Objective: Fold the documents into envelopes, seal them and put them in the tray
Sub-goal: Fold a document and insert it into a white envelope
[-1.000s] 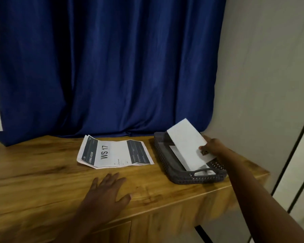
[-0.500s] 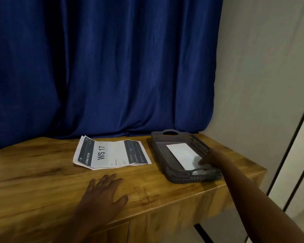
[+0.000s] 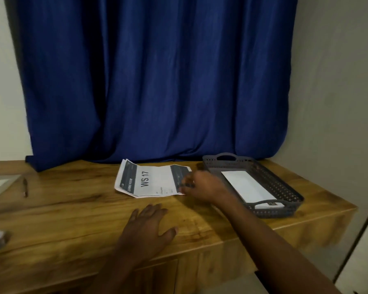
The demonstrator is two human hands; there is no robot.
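My right hand (image 3: 197,185) has left the dark grey perforated plastic tray (image 3: 285,187) and now sits at the near right corner of the printed white document sheets marked "WS 17" (image 3: 151,180), just left of the tray. A second ago it was lowering the white paper envelope (image 3: 245,188) into that tray; the envelope now lies flat inside, free of any hand, with another white piece showing under the tray's near handle. I read that as one envelope delivered and the next document being taken up.

The fingers of my right hand are on the sheet's edge, but motion blur hides them, so I cannot tell whether the grip has closed on the paper. My left hand (image 3: 149,228) stays flat on the wooden table (image 3: 72,209), fingers spread, holding nothing, nearer to me than the document.

Far left of the tray, a pen (image 3: 25,187) lies on the table.
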